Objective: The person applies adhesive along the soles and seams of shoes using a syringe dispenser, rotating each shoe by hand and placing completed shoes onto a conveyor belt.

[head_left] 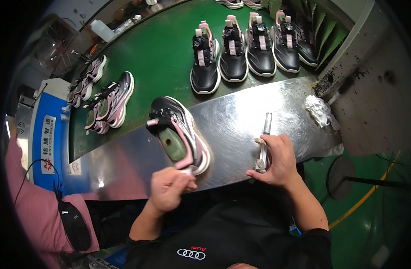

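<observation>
A black and pink sneaker (pixel 195 130) rests on the metal work surface (pixel 232 116), its toe pointing away from me. Inside its opening sits a green shoe last (pixel 172 144) with a dark hole in the top. My left hand (pixel 170 187) is closed at the heel, pinching the light pull tab. To the right, my right hand (pixel 279 159) holds a syringe (pixel 267 123) with a clear barrel, its tip pointing away from me. Whitish residue clings to the syringe's flange and plunger end near my thumb and fingers.
Several finished-looking black sneakers (pixel 205 67) stand in a row on the green table (pixel 163 58). More pink and black sneakers (pixel 110 105) lie at left. Crumpled foil (pixel 318 110) sits at right. A white bottle (pixel 102 30) lies far left. A person in a pink top (pixel 37 193) is beside me.
</observation>
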### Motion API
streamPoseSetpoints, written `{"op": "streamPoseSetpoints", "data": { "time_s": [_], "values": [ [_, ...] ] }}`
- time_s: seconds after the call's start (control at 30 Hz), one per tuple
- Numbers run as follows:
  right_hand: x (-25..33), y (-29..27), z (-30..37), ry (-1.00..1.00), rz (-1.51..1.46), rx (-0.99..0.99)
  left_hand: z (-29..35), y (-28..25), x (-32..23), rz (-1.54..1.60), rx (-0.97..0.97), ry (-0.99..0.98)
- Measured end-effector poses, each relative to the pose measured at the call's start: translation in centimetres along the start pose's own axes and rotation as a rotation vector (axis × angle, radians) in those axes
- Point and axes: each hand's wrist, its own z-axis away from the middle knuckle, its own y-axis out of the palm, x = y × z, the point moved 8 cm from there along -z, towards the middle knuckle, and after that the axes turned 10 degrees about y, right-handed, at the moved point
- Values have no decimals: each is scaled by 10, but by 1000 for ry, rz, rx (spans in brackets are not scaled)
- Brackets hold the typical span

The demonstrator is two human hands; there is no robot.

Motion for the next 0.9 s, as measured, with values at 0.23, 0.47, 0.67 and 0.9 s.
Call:
{"op": "streamPoseSetpoints", "data": {
  "time_s": [0.23, 0.47, 0.67, 0.9],
  "values": [
    [-27, -19, 26, 233, -219, 70, -15, -44, 32, 516, -220, 36],
    [-43, -29, 49, 451, -429, 104, -54, -134, 145, 214, -518, -287],
    [-46, -34, 53, 501, -456, 121, -93, -131, 178, -109, -241, -360],
    [-19, -37, 56, 530, -611, 115, -105, -69, 117, 516, -318, -345]
  ]
}}
